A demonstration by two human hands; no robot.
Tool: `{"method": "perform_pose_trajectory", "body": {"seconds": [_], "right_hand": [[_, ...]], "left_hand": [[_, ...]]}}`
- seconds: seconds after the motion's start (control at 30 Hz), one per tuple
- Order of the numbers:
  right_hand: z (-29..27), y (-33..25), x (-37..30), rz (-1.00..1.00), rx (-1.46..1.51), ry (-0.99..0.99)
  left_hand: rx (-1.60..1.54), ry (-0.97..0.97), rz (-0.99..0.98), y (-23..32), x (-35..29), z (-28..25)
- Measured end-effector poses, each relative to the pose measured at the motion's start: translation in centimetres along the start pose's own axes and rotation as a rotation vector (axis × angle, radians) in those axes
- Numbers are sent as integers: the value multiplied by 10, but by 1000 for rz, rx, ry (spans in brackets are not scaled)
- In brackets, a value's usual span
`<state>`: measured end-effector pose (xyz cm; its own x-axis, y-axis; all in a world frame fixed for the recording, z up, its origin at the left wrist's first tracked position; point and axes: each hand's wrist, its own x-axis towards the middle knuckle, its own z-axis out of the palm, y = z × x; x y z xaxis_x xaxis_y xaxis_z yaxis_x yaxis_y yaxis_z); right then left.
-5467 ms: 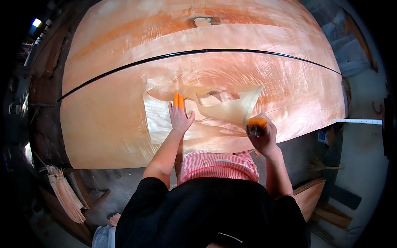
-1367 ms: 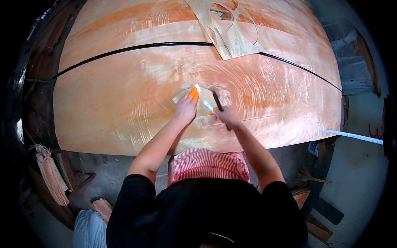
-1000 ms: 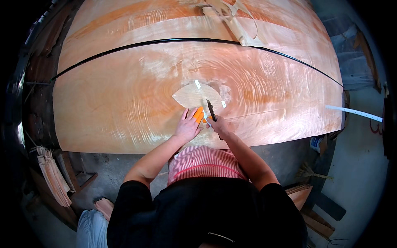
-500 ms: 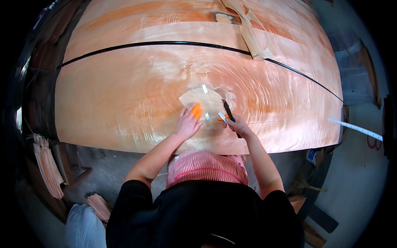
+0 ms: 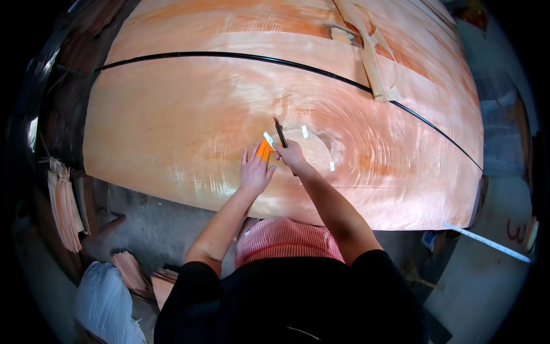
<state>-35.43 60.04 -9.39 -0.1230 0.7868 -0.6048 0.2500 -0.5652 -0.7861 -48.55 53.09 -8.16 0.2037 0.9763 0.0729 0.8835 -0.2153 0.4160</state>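
Note:
A broad sheet of pale, reddish wood veneer lies before me. Set in it is a lighter, rounded veneer patch, with one strip of white tape at its top edge and another white tape strip at its right edge. My left hand rests flat and open on the sheet, left of the patch, with orange covers on some fingers. My right hand is closed around a dark, slim knife pointing away from me. At its fingertips a third white tape piece touches the patch's left side.
A black strip crosses the sheet, with a torn veneer offcut lying over it. A white measuring tape sticks out at the right. Veneer bundles and a pale sack stand at lower left.
My right hand has moved left across the patch with the knife and tape piece, close to my left hand. The view has turned and shifted a little.

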Motion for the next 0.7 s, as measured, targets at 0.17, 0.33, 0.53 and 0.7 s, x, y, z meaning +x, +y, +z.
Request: {"method": "perform_pose_trajectory", "body": {"seconds": [0.17,0.33,0.53,0.7], "right_hand": [[3,2,6,35,-130,-8],[4,16,15,45,-77,-5],[-37,34,-46,-39,-230,-50],[-52,75,-130,-266,-563,225]], "left_hand": [[-80,117,-38,-14,2,-2],[61,-88,131,-17,15,-16],[-15,-179,191,-12,15,-40],[-450,-143,54,-54,3,-29]]}}
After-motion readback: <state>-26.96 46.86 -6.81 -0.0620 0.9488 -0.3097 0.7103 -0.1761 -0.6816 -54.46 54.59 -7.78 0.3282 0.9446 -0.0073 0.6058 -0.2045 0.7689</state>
